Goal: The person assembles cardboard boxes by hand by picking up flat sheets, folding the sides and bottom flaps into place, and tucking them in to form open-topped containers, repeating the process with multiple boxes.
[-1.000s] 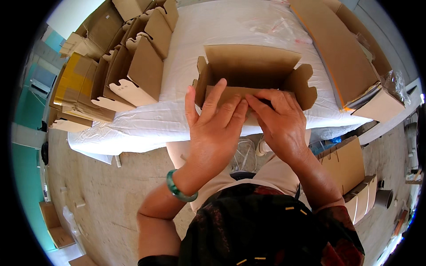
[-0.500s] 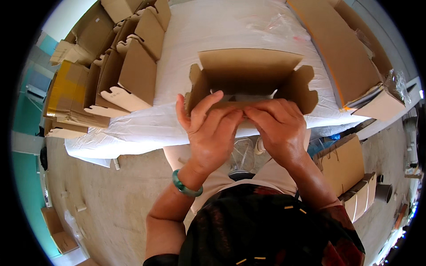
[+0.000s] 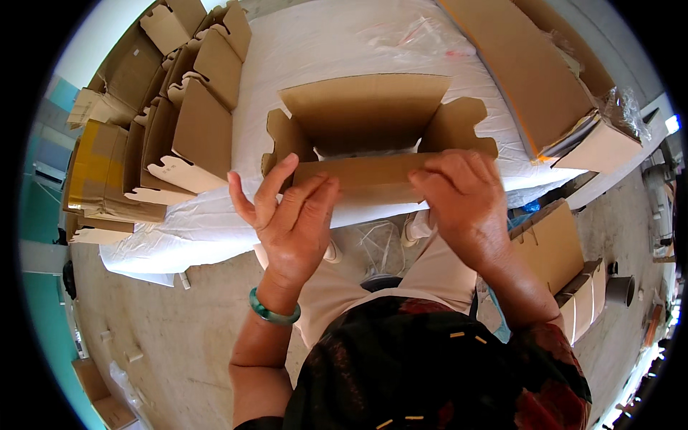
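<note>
One half-folded cardboard box (image 3: 365, 136) lies at the near edge of the white-covered bench (image 3: 344, 43), plain brown, back panel upright, notched side flaps splayed outward. The left hand (image 3: 290, 215) presses its front flap with fingers spread flat; the right hand (image 3: 462, 197) curls over that flap. Several folded boxes (image 3: 186, 122) stand stacked left.

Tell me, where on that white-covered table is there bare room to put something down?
Bare white table cover lies beyond the half-folded brown cardboard box, between the row of folded boxes on the left and the flat cardboard stack on the right. Both sides are crowded.
</note>
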Demonstrator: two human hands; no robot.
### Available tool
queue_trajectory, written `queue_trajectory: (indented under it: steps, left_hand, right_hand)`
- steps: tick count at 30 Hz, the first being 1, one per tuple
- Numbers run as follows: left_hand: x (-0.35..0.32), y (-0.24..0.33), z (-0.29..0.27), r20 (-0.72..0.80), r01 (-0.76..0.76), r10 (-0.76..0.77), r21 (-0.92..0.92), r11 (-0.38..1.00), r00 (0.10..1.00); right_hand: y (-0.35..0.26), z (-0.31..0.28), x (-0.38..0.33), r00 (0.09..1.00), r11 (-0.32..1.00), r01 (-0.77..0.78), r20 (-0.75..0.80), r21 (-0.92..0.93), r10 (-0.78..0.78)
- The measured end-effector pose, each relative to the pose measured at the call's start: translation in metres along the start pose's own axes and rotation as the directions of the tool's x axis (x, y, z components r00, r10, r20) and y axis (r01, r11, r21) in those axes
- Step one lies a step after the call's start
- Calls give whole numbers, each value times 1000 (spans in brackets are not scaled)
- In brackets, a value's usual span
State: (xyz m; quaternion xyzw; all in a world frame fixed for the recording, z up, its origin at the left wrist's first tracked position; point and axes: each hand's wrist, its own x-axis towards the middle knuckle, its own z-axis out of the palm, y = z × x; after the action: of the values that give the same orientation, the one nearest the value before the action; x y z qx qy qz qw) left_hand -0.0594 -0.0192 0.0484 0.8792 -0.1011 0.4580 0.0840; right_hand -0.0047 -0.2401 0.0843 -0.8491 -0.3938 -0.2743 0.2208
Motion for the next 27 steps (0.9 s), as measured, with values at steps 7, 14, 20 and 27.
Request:
queue_trajectory:
  steps: [7, 14, 20, 27]
  left_hand:
    - [8, -2, 0, 22, -13, 14, -70, 997, 1000]
    - [6, 2, -7, 80, -10, 10, 6, 1000, 997]
    - [8, 10, -11, 91, 54, -52, -22, 998, 995]
    - [5, 8, -9, 53, 58, -56, -37, 998, 997]
  right_hand:
    - [15, 1, -2, 999, 995, 33, -31, -94, -36]
    - [36, -26, 17, 996, 987, 81, -39, 141, -77]
    - [35, -20, 76, 976, 984, 176, -125, -11, -176]
    - [27, -8, 88, 962, 956, 274, 48, -109, -270]
